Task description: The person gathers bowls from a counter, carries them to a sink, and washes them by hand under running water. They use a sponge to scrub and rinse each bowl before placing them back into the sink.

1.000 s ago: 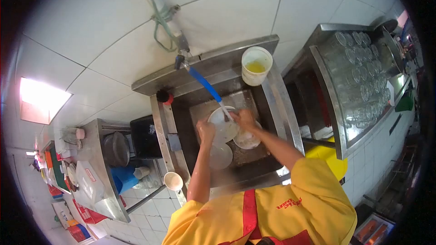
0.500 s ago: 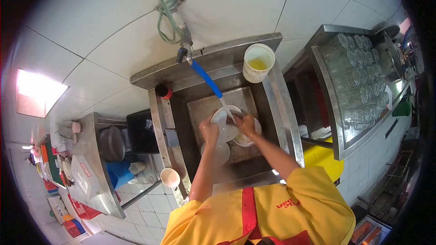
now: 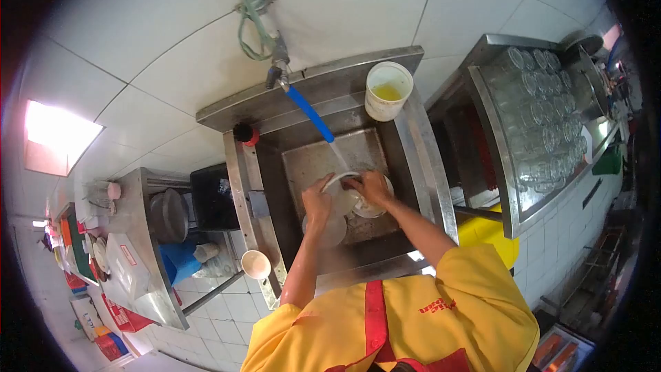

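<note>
Inside the steel sink (image 3: pixel 296 158), my left hand (image 3: pixel 317 202) grips the left edge of a white plate (image 3: pixel 340 198), which is tilted up on its side. My right hand (image 3: pixel 374 189) is closed at the plate's right edge. Something dark shows by its fingertips, too small to make out. Water runs from the blue hose (image 3: pixel 310 114) onto the plate's rim. Below the left hand lies another pale plate (image 3: pixel 334 231). A white bowl (image 3: pixel 372 209) sits under the right hand, partly hidden.
A white bucket (image 3: pixel 389 103) with yellow liquid stands on the sink's back right corner. On the left ledge are a red-and-black brush (image 3: pixel 246 134), a grey sponge (image 3: pixel 259 204) and a white cup (image 3: pixel 256 264). Several glass mugs (image 3: pixel 544 124) fill the right-hand rack.
The plate has tipped from facing up to standing more on edge, its rim now under the water. Both hands have turned with it; the right hand has shifted slightly.
</note>
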Action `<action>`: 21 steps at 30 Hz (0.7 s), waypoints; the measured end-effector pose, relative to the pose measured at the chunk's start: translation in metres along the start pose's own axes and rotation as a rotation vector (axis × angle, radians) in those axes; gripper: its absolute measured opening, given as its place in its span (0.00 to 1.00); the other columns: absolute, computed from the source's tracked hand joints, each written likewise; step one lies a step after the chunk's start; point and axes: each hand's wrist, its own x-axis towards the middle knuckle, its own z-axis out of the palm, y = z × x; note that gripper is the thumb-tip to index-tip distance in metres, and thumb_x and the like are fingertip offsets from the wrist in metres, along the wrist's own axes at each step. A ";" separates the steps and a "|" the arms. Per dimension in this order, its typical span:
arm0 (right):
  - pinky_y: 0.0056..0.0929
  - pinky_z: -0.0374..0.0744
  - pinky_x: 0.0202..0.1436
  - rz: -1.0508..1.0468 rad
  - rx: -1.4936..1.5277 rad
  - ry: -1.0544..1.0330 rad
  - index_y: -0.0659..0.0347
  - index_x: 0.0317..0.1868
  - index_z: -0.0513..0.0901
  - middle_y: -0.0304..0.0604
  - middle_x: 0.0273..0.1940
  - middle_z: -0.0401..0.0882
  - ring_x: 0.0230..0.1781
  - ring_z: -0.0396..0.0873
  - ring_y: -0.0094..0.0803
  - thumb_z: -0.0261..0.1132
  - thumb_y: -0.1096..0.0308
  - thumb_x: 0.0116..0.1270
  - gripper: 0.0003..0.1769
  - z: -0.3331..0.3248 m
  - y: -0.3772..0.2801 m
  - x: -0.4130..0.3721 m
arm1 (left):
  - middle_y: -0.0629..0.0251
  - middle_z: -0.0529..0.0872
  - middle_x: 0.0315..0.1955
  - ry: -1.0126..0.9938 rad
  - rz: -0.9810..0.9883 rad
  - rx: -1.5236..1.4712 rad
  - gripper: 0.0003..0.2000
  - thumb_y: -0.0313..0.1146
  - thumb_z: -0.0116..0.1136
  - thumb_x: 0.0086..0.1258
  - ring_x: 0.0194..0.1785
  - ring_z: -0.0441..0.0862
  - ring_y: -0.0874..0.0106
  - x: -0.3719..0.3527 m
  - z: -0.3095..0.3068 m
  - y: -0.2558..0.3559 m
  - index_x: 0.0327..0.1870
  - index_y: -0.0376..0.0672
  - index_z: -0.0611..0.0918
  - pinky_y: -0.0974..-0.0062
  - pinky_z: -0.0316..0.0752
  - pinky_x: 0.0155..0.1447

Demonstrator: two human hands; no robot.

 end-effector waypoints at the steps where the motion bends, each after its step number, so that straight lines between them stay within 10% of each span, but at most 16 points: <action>1: 0.38 0.76 0.29 0.264 0.340 0.189 0.60 0.43 0.81 0.52 0.30 0.80 0.23 0.79 0.41 0.68 0.46 0.51 0.28 0.027 -0.006 -0.013 | 0.48 0.82 0.41 0.089 -0.080 -0.068 0.27 0.12 0.37 0.44 0.46 0.81 0.63 0.004 0.000 0.001 0.46 0.39 0.82 0.75 0.72 0.50; 3: 0.37 0.76 0.29 0.521 0.679 0.376 0.60 0.45 0.80 0.52 0.32 0.80 0.22 0.79 0.39 0.67 0.46 0.52 0.28 0.044 -0.023 -0.026 | 0.50 0.83 0.41 0.184 -0.154 -0.142 0.28 0.12 0.37 0.44 0.46 0.81 0.65 0.010 0.003 -0.006 0.46 0.40 0.82 0.76 0.72 0.50; 5: 0.38 0.76 0.31 0.974 1.035 0.134 0.58 0.50 0.78 0.53 0.36 0.79 0.24 0.79 0.36 0.66 0.45 0.54 0.30 0.027 -0.053 -0.040 | 0.44 0.82 0.35 0.342 -0.189 -0.329 0.27 0.14 0.39 0.42 0.41 0.83 0.64 0.000 0.014 -0.029 0.46 0.41 0.82 0.72 0.74 0.45; 7: 0.37 0.76 0.31 0.856 0.815 0.021 0.55 0.46 0.80 0.52 0.33 0.80 0.23 0.80 0.38 0.67 0.46 0.53 0.26 -0.010 -0.029 -0.028 | 0.44 0.82 0.36 0.235 -0.193 -0.274 0.26 0.15 0.40 0.43 0.41 0.83 0.63 -0.011 0.016 -0.041 0.46 0.41 0.82 0.72 0.74 0.45; 9: 0.35 0.76 0.29 0.139 0.142 -0.232 0.56 0.40 0.83 0.51 0.31 0.81 0.23 0.80 0.38 0.68 0.49 0.53 0.21 -0.022 0.005 -0.005 | 0.45 0.82 0.36 0.131 -0.193 -0.216 0.26 0.15 0.40 0.44 0.41 0.83 0.63 -0.018 0.018 -0.040 0.46 0.41 0.82 0.72 0.74 0.46; 13: 0.33 0.76 0.28 -0.157 -0.264 -0.258 0.55 0.34 0.84 0.50 0.30 0.80 0.26 0.80 0.39 0.68 0.54 0.52 0.15 -0.053 -0.018 0.021 | 0.48 0.83 0.37 -0.031 -0.059 -0.006 0.23 0.16 0.42 0.48 0.44 0.82 0.63 -0.005 0.018 -0.013 0.45 0.41 0.82 0.71 0.73 0.49; 16: 0.34 0.74 0.22 0.027 0.229 0.087 0.53 0.37 0.83 0.47 0.26 0.80 0.26 0.80 0.37 0.67 0.58 0.55 0.11 -0.025 -0.011 0.013 | 0.49 0.84 0.37 0.109 -0.118 -0.131 0.23 0.16 0.42 0.47 0.44 0.82 0.64 0.016 0.013 0.002 0.44 0.40 0.82 0.72 0.72 0.50; 18: 0.31 0.72 0.16 0.738 1.577 0.296 0.53 0.41 0.82 0.42 0.24 0.78 0.24 0.79 0.35 0.66 0.60 0.58 0.12 -0.006 -0.055 -0.003 | 0.50 0.84 0.37 0.404 -0.188 -0.321 0.21 0.16 0.44 0.49 0.44 0.82 0.66 0.023 0.019 0.006 0.44 0.39 0.82 0.72 0.72 0.51; 21: 0.31 0.72 0.16 0.703 1.268 0.212 0.54 0.41 0.81 0.42 0.25 0.79 0.23 0.79 0.36 0.65 0.59 0.58 0.13 -0.004 -0.041 -0.011 | 0.51 0.84 0.38 0.465 -0.176 -0.444 0.18 0.19 0.46 0.53 0.43 0.82 0.68 0.021 0.030 -0.020 0.46 0.38 0.81 0.72 0.72 0.50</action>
